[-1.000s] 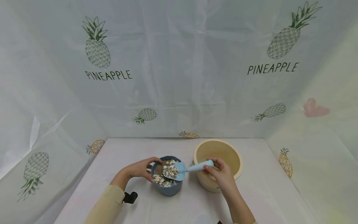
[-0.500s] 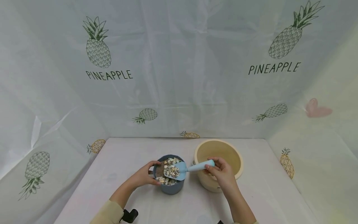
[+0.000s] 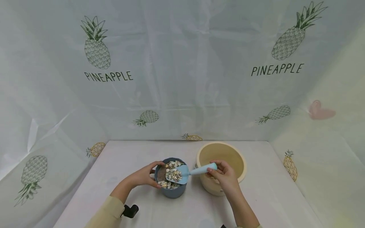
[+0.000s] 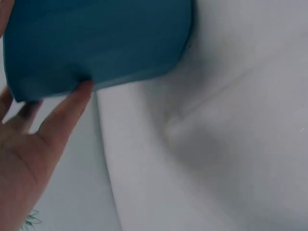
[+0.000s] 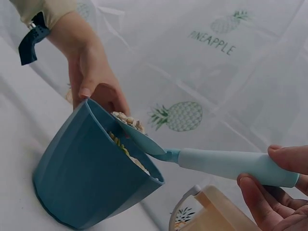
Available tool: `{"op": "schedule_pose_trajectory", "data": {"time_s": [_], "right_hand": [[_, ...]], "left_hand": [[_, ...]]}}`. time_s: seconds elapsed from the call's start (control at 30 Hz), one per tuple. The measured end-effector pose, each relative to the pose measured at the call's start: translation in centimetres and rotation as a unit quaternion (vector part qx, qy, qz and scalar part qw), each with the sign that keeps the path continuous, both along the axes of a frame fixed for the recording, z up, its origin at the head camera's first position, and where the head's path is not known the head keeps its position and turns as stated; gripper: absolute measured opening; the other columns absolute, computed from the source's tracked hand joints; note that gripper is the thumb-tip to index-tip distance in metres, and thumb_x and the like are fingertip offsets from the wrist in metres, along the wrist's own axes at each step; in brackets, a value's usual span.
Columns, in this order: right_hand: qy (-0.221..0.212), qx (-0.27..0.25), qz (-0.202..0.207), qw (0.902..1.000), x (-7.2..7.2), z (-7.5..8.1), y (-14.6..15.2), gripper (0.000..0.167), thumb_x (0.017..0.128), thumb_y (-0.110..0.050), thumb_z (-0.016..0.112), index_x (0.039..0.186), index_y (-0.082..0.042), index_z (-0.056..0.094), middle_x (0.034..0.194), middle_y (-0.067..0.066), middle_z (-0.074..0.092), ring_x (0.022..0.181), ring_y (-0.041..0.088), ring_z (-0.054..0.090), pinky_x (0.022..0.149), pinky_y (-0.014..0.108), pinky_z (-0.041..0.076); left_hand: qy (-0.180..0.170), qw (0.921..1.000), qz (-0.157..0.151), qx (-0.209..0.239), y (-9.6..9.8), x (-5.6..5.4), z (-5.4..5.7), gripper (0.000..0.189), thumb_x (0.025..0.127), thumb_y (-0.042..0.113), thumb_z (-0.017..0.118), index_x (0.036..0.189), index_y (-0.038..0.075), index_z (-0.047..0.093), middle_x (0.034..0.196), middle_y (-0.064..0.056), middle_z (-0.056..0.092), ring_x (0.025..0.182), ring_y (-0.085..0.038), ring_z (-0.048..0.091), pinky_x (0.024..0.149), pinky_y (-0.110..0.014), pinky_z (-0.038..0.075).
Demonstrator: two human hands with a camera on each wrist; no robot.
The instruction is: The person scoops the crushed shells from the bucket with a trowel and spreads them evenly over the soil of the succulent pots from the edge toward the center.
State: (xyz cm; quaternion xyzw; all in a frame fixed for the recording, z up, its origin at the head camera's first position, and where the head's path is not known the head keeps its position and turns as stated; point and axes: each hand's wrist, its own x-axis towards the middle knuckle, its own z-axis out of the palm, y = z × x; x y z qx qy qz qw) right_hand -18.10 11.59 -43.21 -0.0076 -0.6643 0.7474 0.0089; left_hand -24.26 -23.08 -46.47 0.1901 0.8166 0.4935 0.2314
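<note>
My left hand (image 3: 141,176) grips the left rim of a blue flower pot (image 3: 173,193), thumb on the near side and fingers at the back. Inside the pot lie pale pebbles (image 3: 174,164) and brown soil (image 3: 161,174). A light blue trowel (image 3: 199,170) is in my right hand (image 3: 228,178), pinched near the end of its handle. Its blade carries a heap of mixed pebbles (image 3: 173,175) over the pot's mouth. From the right wrist, the blade (image 5: 144,141) slants down across the pot's rim. The left wrist view shows fingers (image 4: 72,108) against the pot's side.
A cream bucket (image 3: 209,186) stands right of the flower pot, behind my right hand, and its handle (image 5: 174,211) shows in the right wrist view. Both stand on a white-covered table (image 3: 137,150). Pineapple-printed sheeting (image 3: 182,79) walls off the back and sides.
My left thumb has moved slightly along the pot's rim toward the near side. The trowel with its pebbles stays over the pot, nearly still.
</note>
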Motion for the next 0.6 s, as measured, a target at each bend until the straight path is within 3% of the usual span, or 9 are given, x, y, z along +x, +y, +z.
{"op": "schedule_pose_trajectory", "data": {"time_s": [0.13,0.23,0.33,0.47,0.6], "right_hand": [[0.004,0.002,0.005,1.0000,0.0,-0.1,-0.1,0.038,0.087,0.002,0.071,0.121,0.010,0.055,0.106,0.019,0.063,0.086,0.025,0.069,0.077,0.030,0.056],[0.007,-0.003,0.006,1.0000,0.0,-0.1,0.0,0.038,0.087,0.003,0.069,0.121,0.011,0.054,0.105,0.020,0.063,0.086,0.026,0.068,0.077,0.031,0.056],[0.008,-0.011,0.004,0.9999,-0.1,-0.2,-0.1,0.037,0.087,0.006,0.069,0.120,0.013,0.054,0.103,0.019,0.064,0.084,0.025,0.068,0.076,0.031,0.057],[0.007,-0.016,0.002,0.9999,-0.2,-0.2,-0.2,0.037,0.087,0.008,0.068,0.120,0.014,0.053,0.102,0.019,0.065,0.083,0.024,0.068,0.076,0.032,0.057],[0.011,-0.013,0.002,0.9999,-0.1,-0.2,-0.2,0.036,0.087,0.008,0.067,0.120,0.014,0.053,0.102,0.019,0.065,0.083,0.024,0.068,0.077,0.032,0.057]], "left_hand": [[0.010,0.9981,-0.061,-0.008,-0.3,-1.2,0.7,0.093,0.070,0.003,0.087,0.148,0.017,0.038,0.160,-0.012,0.016,0.137,-0.052,0.024,0.100,-0.051,0.043],[0.038,0.9920,-0.116,-0.031,-0.3,-2.1,1.5,0.093,0.072,0.003,0.086,0.149,0.014,0.037,0.162,-0.010,0.011,0.138,-0.050,0.025,0.101,-0.055,0.040],[0.043,0.9855,-0.156,-0.052,-0.2,-2.9,2.3,0.096,0.072,0.001,0.085,0.151,0.014,0.032,0.162,-0.010,0.010,0.138,-0.048,0.027,0.101,-0.057,0.039],[0.037,0.9798,-0.175,-0.089,-0.1,-3.9,2.8,0.105,0.071,0.001,0.086,0.155,0.020,0.026,0.161,-0.006,0.015,0.138,-0.043,0.030,0.100,-0.051,0.043],[0.031,0.9759,-0.176,-0.125,0.4,-4.5,3.3,0.108,0.067,0.000,0.089,0.154,0.024,0.029,0.159,-0.005,0.021,0.137,-0.041,0.033,0.090,-0.041,0.051]]}}
